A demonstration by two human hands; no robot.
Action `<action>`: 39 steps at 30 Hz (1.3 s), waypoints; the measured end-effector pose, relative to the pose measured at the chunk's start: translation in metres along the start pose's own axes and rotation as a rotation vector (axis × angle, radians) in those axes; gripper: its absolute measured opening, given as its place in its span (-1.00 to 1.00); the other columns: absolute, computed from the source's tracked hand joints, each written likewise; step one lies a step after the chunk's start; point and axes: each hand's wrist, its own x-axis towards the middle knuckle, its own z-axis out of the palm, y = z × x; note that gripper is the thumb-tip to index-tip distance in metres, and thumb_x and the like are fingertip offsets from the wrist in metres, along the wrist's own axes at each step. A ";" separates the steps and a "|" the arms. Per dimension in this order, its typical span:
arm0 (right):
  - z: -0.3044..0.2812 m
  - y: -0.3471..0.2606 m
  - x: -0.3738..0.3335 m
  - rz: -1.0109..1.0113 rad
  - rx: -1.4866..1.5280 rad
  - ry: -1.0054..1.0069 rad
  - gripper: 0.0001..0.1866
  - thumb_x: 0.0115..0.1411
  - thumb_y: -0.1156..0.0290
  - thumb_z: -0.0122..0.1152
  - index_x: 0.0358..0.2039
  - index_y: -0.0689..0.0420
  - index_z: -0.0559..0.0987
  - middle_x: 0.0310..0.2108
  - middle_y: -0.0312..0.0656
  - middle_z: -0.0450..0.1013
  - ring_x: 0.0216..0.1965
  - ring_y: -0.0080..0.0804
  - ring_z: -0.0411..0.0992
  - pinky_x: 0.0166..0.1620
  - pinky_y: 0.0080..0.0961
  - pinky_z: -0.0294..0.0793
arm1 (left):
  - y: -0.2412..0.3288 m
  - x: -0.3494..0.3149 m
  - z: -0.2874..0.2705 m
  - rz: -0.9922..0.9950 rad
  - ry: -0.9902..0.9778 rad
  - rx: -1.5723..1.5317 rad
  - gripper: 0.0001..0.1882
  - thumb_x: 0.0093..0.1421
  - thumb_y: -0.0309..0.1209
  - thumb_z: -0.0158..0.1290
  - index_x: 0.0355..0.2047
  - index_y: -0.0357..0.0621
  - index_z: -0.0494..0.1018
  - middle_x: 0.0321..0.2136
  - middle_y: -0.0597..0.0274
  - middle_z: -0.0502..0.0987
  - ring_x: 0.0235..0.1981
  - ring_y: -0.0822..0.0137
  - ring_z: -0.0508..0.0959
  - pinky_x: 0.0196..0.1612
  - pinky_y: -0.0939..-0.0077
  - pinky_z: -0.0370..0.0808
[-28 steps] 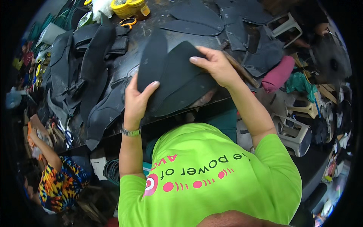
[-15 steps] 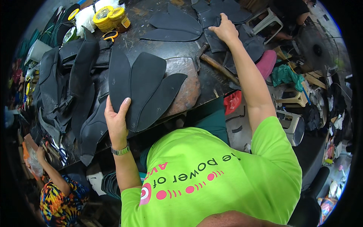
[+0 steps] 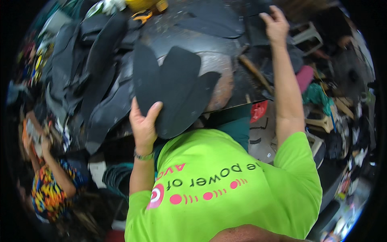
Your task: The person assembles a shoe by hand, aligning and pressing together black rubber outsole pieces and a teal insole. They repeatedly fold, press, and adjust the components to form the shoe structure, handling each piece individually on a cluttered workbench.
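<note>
My left hand (image 3: 144, 123) grips the lower edge of a black stitched panel (image 3: 177, 82) made of leaf-shaped lobes, its thumb on top and its other fingers partly under the edge. The panel lies partly over a flat, worn stone slab (image 3: 223, 90) at the table's near edge. My right hand (image 3: 276, 29) reaches to the far right, thumb and fingers apart, over dark pieces (image 3: 256, 30). Nothing shows between its fingers. Beside it, to the left, lies another black lobed panel (image 3: 217, 22). The frame is blurred by motion.
A hammer (image 3: 254, 72) lies right of the slab. Black panels (image 3: 96, 68) are piled on the left, near orange-handled scissors (image 3: 142, 16) and a yellow tub (image 3: 141, 4). A fan (image 3: 352, 74) and plastic stools (image 3: 308, 38) stand right. Another person (image 3: 52, 185) works at lower left.
The whole view has shifted, so the scene sits further right and slightly higher. My right hand has moved a little rightward over the dark pieces. The left keeps its hold on the panel.
</note>
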 end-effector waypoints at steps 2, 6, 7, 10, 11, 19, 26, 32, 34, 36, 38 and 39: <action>0.014 -0.032 0.002 -0.084 0.176 -0.010 -0.54 0.19 0.49 0.33 0.13 0.21 0.53 -0.12 -0.26 0.55 -0.11 -0.54 0.49 0.00 -0.60 0.46 | -0.001 -0.009 -0.002 0.082 -0.075 0.034 -0.54 0.17 -0.66 0.21 0.09 -0.28 0.41 -0.08 0.18 0.59 -0.12 0.41 0.58 0.00 0.52 0.52; 0.030 -0.095 -0.012 -0.047 0.421 -0.293 -0.60 0.25 0.62 0.21 0.11 0.32 0.49 -0.14 -0.29 0.54 -0.16 -0.58 0.49 -0.04 -0.61 0.47 | 0.004 -0.024 -0.005 0.164 -0.374 0.204 -0.62 0.08 -0.64 0.31 -0.07 -0.29 0.53 -0.21 0.23 0.65 -0.21 0.50 0.59 -0.11 0.58 0.52; 0.039 -0.107 -0.020 -0.005 0.376 -0.356 -0.62 0.25 0.58 0.23 0.09 0.29 0.51 -0.19 -0.31 0.55 -0.19 -0.60 0.48 -0.09 -0.65 0.47 | 0.006 -0.027 -0.005 0.211 -0.449 0.253 -0.62 0.06 -0.65 0.32 -0.08 -0.31 0.55 -0.22 0.17 0.65 -0.21 0.49 0.60 -0.13 0.58 0.51; 0.075 -0.129 -0.047 0.070 0.366 -0.668 -0.60 0.20 0.49 0.33 0.07 0.19 0.55 -0.21 -0.32 0.55 -0.18 -0.59 0.48 -0.06 -0.63 0.46 | 0.001 -0.030 0.002 0.175 -0.604 0.226 -0.56 0.02 -0.71 0.32 -0.06 -0.34 0.52 -0.20 0.15 0.66 -0.20 0.46 0.61 -0.10 0.56 0.52; 0.089 -0.133 -0.056 0.037 0.331 -0.765 -0.52 0.17 0.42 0.38 0.13 0.11 0.56 -0.19 -0.31 0.56 -0.13 -0.56 0.49 0.01 -0.59 0.46 | -0.002 -0.030 0.003 0.202 -0.586 0.217 -0.57 0.02 -0.71 0.32 -0.06 -0.35 0.52 -0.20 0.16 0.66 -0.20 0.46 0.61 -0.11 0.57 0.51; 0.047 -0.149 -0.092 0.406 0.623 -1.079 -0.54 0.34 0.25 0.15 0.16 0.21 0.48 -0.18 -0.23 0.53 -0.13 -0.43 0.52 -0.01 -0.48 0.49 | -0.008 -0.033 -0.007 0.097 -0.267 -0.008 -0.64 0.17 -0.64 0.24 -0.01 -0.27 0.48 -0.15 0.19 0.64 -0.17 0.45 0.60 -0.07 0.55 0.55; -0.026 -0.176 -0.138 0.663 0.502 -1.130 -0.75 0.05 0.61 0.43 -0.22 0.33 0.66 -0.30 -0.28 0.61 -0.27 -0.61 0.50 -0.10 -0.57 0.50 | -0.010 -0.018 0.016 0.075 -0.306 0.141 -0.73 0.25 -0.53 0.19 -0.05 -0.29 0.50 -0.19 0.26 0.61 -0.19 0.45 0.57 -0.09 0.56 0.50; -0.074 -0.177 -0.130 0.338 0.386 -1.115 -0.67 0.02 0.85 0.21 -0.19 0.31 0.66 -0.28 -0.19 0.60 -0.20 -0.47 0.53 -0.06 -0.53 0.49 | 0.036 0.061 0.018 0.312 -0.290 0.466 -0.70 0.40 -0.31 0.01 -0.21 -0.34 0.58 -0.37 0.23 0.63 -0.31 0.47 0.59 -0.19 0.60 0.49; -0.083 -0.177 -0.131 0.240 0.372 -1.136 -0.67 0.03 0.83 0.20 -0.18 0.31 0.66 -0.27 -0.16 0.60 -0.19 -0.44 0.53 -0.05 -0.51 0.49 | 0.041 0.086 0.028 0.075 -0.360 0.699 -0.64 0.33 -0.24 0.12 -0.14 -0.39 0.55 -0.37 0.20 0.62 -0.37 0.45 0.62 -0.28 0.59 0.53; -0.088 -0.177 -0.138 0.211 0.338 -1.156 -0.68 0.05 0.78 0.21 -0.15 0.30 0.65 -0.27 -0.16 0.59 -0.21 -0.43 0.52 -0.05 -0.50 0.48 | 0.030 0.094 0.043 -0.138 -0.378 0.641 -0.51 0.29 -0.21 0.18 0.00 -0.45 0.45 -0.31 0.13 0.61 -0.35 0.38 0.66 -0.31 0.59 0.57; -0.090 -0.177 -0.146 0.214 0.324 -1.104 -0.70 0.09 0.70 0.25 -0.12 0.29 0.63 -0.27 -0.18 0.60 -0.23 -0.48 0.51 -0.07 -0.54 0.48 | 0.013 0.094 0.058 -0.290 -0.398 0.456 -0.34 0.25 -0.17 0.22 0.12 -0.50 0.33 -0.26 0.06 0.59 -0.33 0.31 0.68 -0.32 0.59 0.61; -0.092 -0.176 -0.149 0.235 0.302 -1.079 -0.70 0.11 0.66 0.27 -0.11 0.29 0.62 -0.27 -0.19 0.60 -0.24 -0.50 0.50 -0.07 -0.56 0.47 | 0.007 0.096 0.060 -0.275 -0.369 0.403 -0.28 0.24 -0.16 0.23 0.17 -0.51 0.25 -0.25 0.04 0.57 -0.33 0.28 0.69 -0.32 0.59 0.62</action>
